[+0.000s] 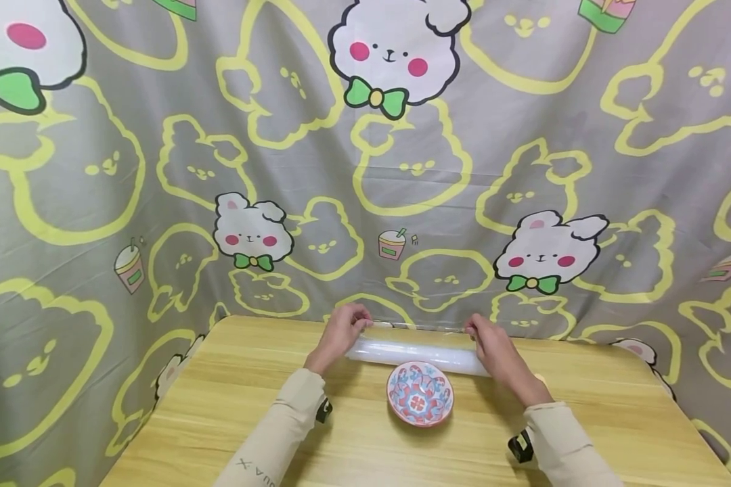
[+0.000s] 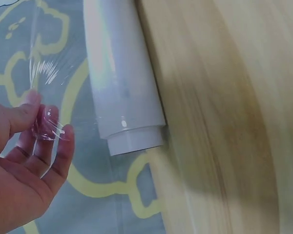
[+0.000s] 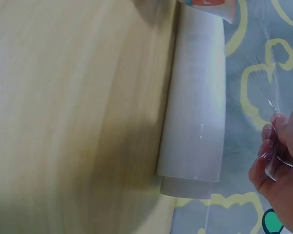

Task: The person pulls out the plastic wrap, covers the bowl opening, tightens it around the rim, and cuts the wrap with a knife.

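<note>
A roll of plastic wrap (image 1: 417, 355) lies crosswise near the table's far edge. My left hand (image 1: 344, 331) pinches one corner of its clear loose film (image 2: 51, 73) between thumb and fingers, beyond the roll's left end. The right hand (image 1: 493, 348) pinches the film's other corner past the right end, where the film (image 3: 273, 92) gathers into creases at the fingertips. Between the hands the film stretches along the roll's far side. Just in front of the roll stands a round bowl (image 1: 419, 393) with a red and blue pattern, touched by neither hand.
A wooden table (image 1: 219, 419) spreads under everything. Behind its far edge hangs a grey curtain (image 1: 317, 169) printed with yellow outlines and white rabbit faces. Dark wrist devices (image 1: 520, 446) sit below both sleeves.
</note>
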Demonstrator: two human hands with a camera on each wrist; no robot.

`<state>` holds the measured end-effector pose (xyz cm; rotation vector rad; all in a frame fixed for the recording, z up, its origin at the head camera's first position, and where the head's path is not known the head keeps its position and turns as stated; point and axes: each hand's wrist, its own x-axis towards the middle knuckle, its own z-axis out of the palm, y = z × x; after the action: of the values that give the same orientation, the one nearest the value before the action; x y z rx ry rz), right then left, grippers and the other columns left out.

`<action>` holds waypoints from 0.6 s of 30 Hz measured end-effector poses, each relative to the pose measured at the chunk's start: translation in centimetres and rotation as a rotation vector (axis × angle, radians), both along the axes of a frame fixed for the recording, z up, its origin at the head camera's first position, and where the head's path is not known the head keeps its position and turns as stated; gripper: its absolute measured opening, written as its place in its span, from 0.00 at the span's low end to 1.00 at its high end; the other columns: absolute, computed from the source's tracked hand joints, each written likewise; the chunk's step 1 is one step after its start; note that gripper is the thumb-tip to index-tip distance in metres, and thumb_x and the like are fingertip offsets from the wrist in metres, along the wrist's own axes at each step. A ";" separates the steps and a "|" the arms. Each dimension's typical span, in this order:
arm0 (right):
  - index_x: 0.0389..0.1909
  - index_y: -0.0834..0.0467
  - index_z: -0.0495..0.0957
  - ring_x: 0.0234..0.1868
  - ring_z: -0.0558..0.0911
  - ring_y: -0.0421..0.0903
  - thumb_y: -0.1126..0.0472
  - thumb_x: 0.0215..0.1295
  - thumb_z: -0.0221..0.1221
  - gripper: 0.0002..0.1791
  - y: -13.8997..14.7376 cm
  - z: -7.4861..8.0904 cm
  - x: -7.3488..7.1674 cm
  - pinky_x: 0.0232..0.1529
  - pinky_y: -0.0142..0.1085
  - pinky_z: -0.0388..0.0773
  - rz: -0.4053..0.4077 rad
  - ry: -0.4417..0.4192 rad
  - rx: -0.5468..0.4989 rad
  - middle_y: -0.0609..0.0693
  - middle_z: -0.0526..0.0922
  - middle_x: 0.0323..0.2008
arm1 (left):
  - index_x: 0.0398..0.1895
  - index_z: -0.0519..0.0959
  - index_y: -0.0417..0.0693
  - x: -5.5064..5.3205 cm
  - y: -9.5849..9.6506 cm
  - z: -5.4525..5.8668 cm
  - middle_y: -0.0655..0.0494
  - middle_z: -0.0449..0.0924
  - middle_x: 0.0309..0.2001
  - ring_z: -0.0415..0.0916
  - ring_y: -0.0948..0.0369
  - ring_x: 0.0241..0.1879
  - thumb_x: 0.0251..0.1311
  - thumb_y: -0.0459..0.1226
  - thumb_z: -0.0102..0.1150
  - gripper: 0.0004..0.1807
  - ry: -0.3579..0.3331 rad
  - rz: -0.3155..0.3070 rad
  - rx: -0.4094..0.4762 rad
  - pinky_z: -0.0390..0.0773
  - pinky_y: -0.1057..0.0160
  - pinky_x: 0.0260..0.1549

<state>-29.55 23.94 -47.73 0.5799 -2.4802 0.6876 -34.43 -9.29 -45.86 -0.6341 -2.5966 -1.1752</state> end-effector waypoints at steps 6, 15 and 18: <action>0.40 0.63 0.76 0.31 0.77 0.46 0.72 0.73 0.56 0.02 0.0 1.1 -0.2 0.32 0.43 0.82 0.004 0.017 -0.026 0.48 0.77 0.29 | 0.33 0.85 0.39 0.0 0.1 0.9 0.46 0.85 0.32 0.82 0.57 0.29 0.66 0.30 0.65 0.04 0.042 0.014 0.004 0.81 0.67 0.27; 0.40 0.64 0.77 0.32 0.79 0.47 0.72 0.74 0.56 0.03 0.1 2.3 -0.3 0.32 0.43 0.83 0.016 0.063 -0.056 0.51 0.80 0.32 | 0.33 0.85 0.38 0.3 0.0 2.2 0.51 0.83 0.31 0.81 0.58 0.28 0.65 0.31 0.66 0.04 0.099 0.020 0.014 0.82 0.69 0.27; 0.39 0.64 0.77 0.32 0.79 0.47 0.72 0.74 0.56 0.03 0.1 2.8 -0.3 0.31 0.42 0.82 0.011 0.078 -0.065 0.51 0.81 0.32 | 0.32 0.85 0.39 0.5 0.0 2.8 0.51 0.82 0.31 0.82 0.58 0.28 0.65 0.30 0.66 0.03 0.113 0.009 0.039 0.82 0.69 0.27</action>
<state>-29.85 24.02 -44.97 0.5851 -2.3750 0.7336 -33.95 -9.31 -43.10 -0.6601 -2.4741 -1.1498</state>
